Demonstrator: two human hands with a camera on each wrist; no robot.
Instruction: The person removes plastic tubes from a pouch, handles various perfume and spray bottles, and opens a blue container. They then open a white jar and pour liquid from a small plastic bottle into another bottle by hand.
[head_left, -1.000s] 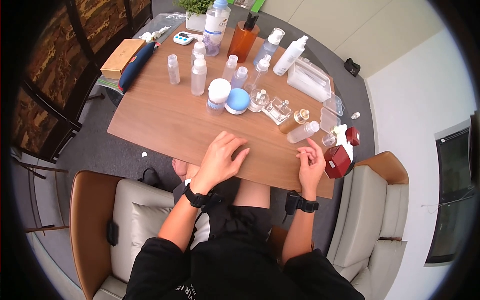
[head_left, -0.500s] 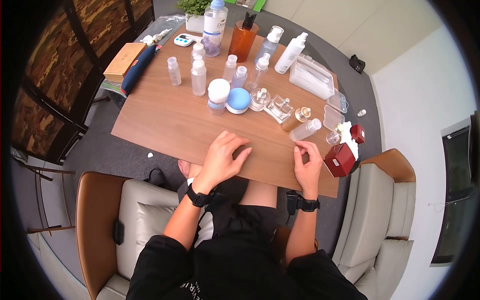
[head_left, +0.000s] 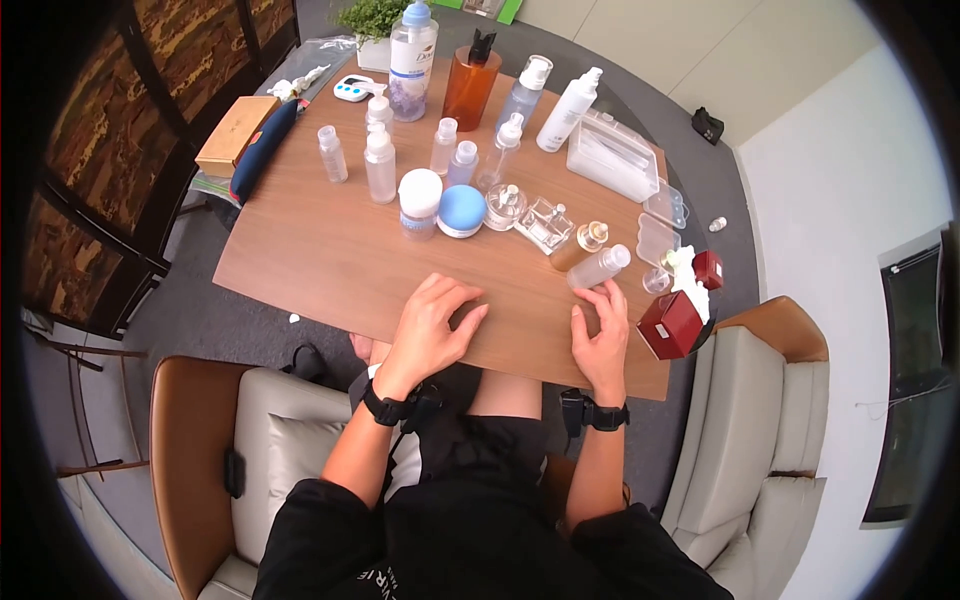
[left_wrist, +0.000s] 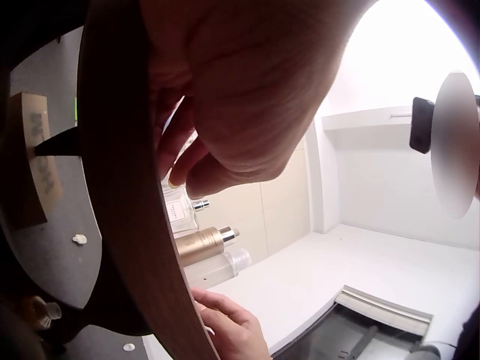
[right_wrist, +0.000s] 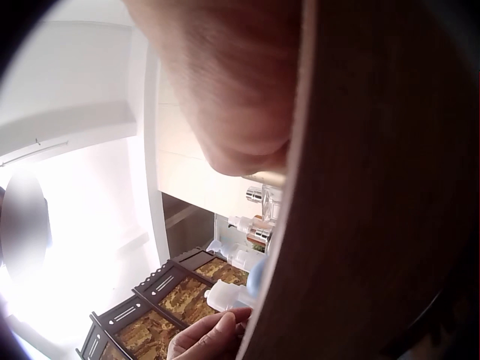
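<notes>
My left hand [head_left: 428, 328] rests at the table's near edge, its fingers loosely bent and nothing in them. The right hand [head_left: 602, 340] lies on the tabletop further right, fingertips right at the base of a frosted clear bottle [head_left: 600, 267] with a translucent cap. Thumb and fingers there stand apart. Just behind that bottle is a gold pump bottle [head_left: 579, 246], then a square glass perfume bottle [head_left: 546, 224] and a round glass bottle [head_left: 505, 207]. Further left are a blue-lidded jar [head_left: 461, 211] and a white-capped bottle [head_left: 420, 203].
Several small clear bottles, like this pump bottle [head_left: 380, 166], stand behind. Tall bottles, one of them amber [head_left: 470, 88], line the back. A clear plastic box [head_left: 612, 165] and a dark red box [head_left: 671, 325] are at the right; a cardboard box [head_left: 236, 136] is at the left.
My right hand has moved forward and slightly left, up to the frosted bottle, and its fingers have opened out. The left hand stays at the table edge. The head view has shifted slightly.
</notes>
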